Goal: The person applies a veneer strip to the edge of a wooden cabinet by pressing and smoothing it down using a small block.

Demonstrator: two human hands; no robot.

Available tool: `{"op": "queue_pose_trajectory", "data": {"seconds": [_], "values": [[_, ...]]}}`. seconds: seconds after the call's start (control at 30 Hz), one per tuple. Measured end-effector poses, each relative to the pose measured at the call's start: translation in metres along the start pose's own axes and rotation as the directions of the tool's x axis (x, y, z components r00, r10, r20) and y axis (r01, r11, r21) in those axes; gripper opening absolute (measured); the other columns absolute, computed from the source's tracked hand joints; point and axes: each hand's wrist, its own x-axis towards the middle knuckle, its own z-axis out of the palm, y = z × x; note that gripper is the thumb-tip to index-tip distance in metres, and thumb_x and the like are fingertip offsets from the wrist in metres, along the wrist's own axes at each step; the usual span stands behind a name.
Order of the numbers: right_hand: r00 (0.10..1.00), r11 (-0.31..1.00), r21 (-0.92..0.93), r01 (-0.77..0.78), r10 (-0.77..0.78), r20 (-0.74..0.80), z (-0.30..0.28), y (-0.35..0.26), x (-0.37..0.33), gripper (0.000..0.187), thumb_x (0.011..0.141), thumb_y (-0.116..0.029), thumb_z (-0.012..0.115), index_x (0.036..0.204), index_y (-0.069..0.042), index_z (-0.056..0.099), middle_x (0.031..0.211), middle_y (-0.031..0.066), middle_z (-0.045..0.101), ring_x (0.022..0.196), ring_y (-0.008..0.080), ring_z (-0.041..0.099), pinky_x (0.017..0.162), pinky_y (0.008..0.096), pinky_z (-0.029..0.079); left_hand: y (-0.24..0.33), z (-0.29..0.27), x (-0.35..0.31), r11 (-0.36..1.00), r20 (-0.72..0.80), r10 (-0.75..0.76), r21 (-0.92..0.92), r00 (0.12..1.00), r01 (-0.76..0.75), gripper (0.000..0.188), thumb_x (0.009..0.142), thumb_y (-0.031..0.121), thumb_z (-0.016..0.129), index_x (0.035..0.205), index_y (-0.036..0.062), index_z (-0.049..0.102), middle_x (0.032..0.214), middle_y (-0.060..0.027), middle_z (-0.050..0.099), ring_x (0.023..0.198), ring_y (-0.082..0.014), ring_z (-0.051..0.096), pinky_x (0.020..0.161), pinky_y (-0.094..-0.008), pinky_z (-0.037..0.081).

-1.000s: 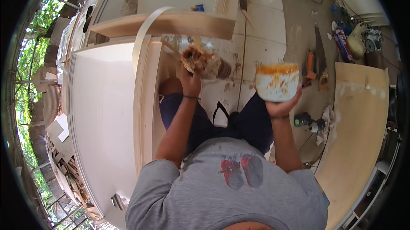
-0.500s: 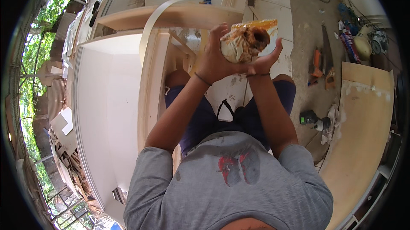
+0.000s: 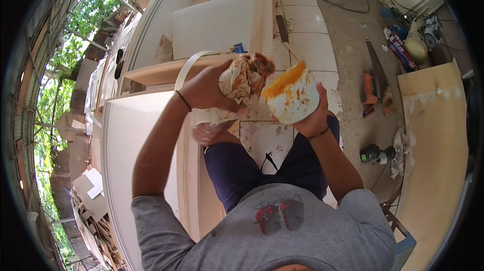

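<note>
My left hand (image 3: 207, 88) is closed around a crumpled whitish bundle (image 3: 241, 80), heavily stained brown, with a brown crust at its top. A loose pale flap hangs below it. My right hand (image 3: 313, 119) grips a white rounded container (image 3: 292, 100), tilted, with a thick orange smear along its upper edge and orange spots on its side. The two things are held apart by a narrow gap, above my knees. What is inside either one cannot be made out.
To my left stand white panelled cabinet frames (image 3: 143, 140), with a curved pale strip (image 3: 189, 67) on them. On the floor at right lie a handsaw (image 3: 377, 62), an orange-handled tool (image 3: 369, 88) and a cordless drill (image 3: 375, 154). Beyond them is a wooden panel (image 3: 433, 170).
The bundle and the container, held together between both hands before, are now separated. My left hand has moved left with the bundle; my right hand is lower, with the container.
</note>
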Motion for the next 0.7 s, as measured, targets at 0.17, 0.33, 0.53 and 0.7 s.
{"op": "queue_pose_trajectory", "data": {"seconds": [0.17, 0.33, 0.53, 0.7], "values": [[0.987, 0.987, 0.065, -0.147, 0.15, -0.049, -0.011, 0.006, -0.028, 0.074, 0.09, -0.067, 0.04, 0.144, -0.016, 0.04, 0.142, 0.0126, 0.049, 0.127, 0.038, 0.05, 0.092, 0.0662, 0.045, 0.024, -0.018, 0.01, 0.924, 0.307, -0.28, 0.345, 0.91, 0.168, 0.093, 0.049, 0.036, 0.093, 0.129, 0.0053, 0.056, 0.107, -0.0157, 0.07, 0.099, -0.0275, 0.067, 0.092, -0.034, 0.049], [0.948, 0.949, 0.023, -0.314, 0.315, -0.052, -0.01, 0.022, -0.042, 0.066, 0.093, -0.057, 0.049, 0.139, -0.01, 0.044, 0.129, 0.0138, 0.059, 0.113, 0.0299, 0.062, 0.084, 0.0521, 0.055, 0.03, -0.018, 0.018, 0.791, 0.397, -0.441, 0.596, 0.805, 0.139, 0.096, 0.046, 0.035, 0.093, 0.129, 0.0042, 0.057, 0.104, -0.0151, 0.071, 0.096, -0.0287, 0.068, 0.092, -0.0355, 0.051], [0.921, 0.935, 0.014, -0.354, 0.352, -0.166, -0.001, 0.043, -0.038, 0.066, 0.093, -0.06, 0.048, 0.134, -0.008, 0.047, 0.117, 0.0145, 0.063, 0.096, 0.0261, 0.068, 0.069, 0.0438, 0.059, 0.063, -0.013, 0.028, 0.685, 0.427, -0.652, 0.685, 0.627, 0.246, 0.101, 0.047, 0.044, 0.09, 0.132, 0.0034, 0.054, 0.109, -0.0175, 0.069, 0.099, -0.0299, 0.067, 0.092, -0.0361, 0.051], [0.916, 0.924, -0.035, -0.38, 0.371, -0.156, -0.007, 0.047, -0.037, 0.071, 0.09, -0.064, 0.049, 0.133, -0.008, 0.048, 0.112, 0.014, 0.064, 0.091, 0.025, 0.068, 0.065, 0.0412, 0.059, 0.065, -0.01, 0.032, 0.658, 0.429, -0.688, 0.708, 0.585, 0.255, 0.098, 0.047, 0.044, 0.09, 0.131, 0.0055, 0.056, 0.109, -0.0165, 0.07, 0.099, -0.0296, 0.068, 0.091, -0.036, 0.051]]}}
